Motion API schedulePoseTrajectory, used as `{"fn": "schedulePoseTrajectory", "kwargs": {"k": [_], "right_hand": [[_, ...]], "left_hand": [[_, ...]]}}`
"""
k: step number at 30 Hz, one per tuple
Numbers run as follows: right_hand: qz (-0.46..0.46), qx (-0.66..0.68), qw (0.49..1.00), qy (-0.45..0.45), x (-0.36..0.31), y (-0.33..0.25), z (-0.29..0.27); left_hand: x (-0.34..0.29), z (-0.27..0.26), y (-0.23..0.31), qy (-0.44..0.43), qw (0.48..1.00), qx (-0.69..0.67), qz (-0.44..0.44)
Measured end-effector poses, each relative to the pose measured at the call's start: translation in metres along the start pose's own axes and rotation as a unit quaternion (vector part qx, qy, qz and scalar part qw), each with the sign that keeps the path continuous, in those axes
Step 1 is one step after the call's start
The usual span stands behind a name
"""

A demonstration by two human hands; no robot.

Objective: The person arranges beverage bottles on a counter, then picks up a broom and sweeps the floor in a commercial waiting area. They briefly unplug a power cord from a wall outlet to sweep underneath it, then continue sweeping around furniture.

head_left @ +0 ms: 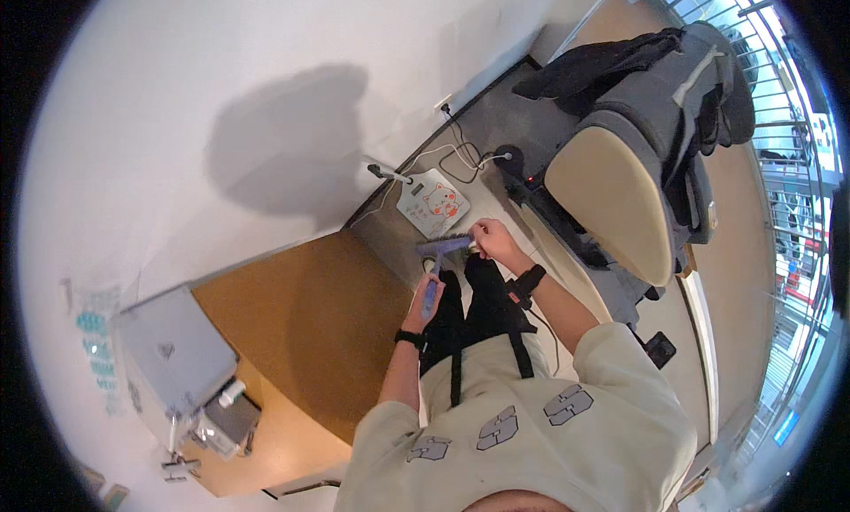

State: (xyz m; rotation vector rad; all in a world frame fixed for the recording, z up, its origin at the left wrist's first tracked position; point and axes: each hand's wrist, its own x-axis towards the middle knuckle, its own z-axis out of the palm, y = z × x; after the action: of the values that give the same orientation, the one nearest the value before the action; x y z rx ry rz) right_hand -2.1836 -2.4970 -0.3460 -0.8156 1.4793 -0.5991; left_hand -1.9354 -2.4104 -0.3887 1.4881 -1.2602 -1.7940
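2 hands at work over 1 purple brush, taken here as the landmark; entries run largest to smallest.

Wooden desk: left of the brush, well apart; grey box-like device at its far left end.
Padded chair: right of the brush, draped in dark clothing; near enough that an elbow swing could, in my judgement, knock it.
White scale with cartoon cat: on the floor just beyond the brush head; cables trail past it; a likely snag for the bristles or a foot.
Left hand: clamped around the brush handle.
Right hand: fingers pinched at the brush head's right end; whether it grips anything there cannot be told; a hard pull could prick fingertips or twist the handle loose.
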Motion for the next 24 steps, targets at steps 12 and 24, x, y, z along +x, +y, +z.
{"fn": "schedulePoseTrajectory", "kwargs": {"k": [12,24], "right_hand": [[-0.187,-0.176,0.942,0.218,0.250,0.132,0.003],[-0.397,-0.255,0.828,0.303,0.454,0.235,-0.022]], "left_hand": [[0.165,-0.056,-0.089,0.251,0.936,0.025,0.245],[0.266,-0.100,-0.195,0.445,0.781,0.007,0.437]]}}
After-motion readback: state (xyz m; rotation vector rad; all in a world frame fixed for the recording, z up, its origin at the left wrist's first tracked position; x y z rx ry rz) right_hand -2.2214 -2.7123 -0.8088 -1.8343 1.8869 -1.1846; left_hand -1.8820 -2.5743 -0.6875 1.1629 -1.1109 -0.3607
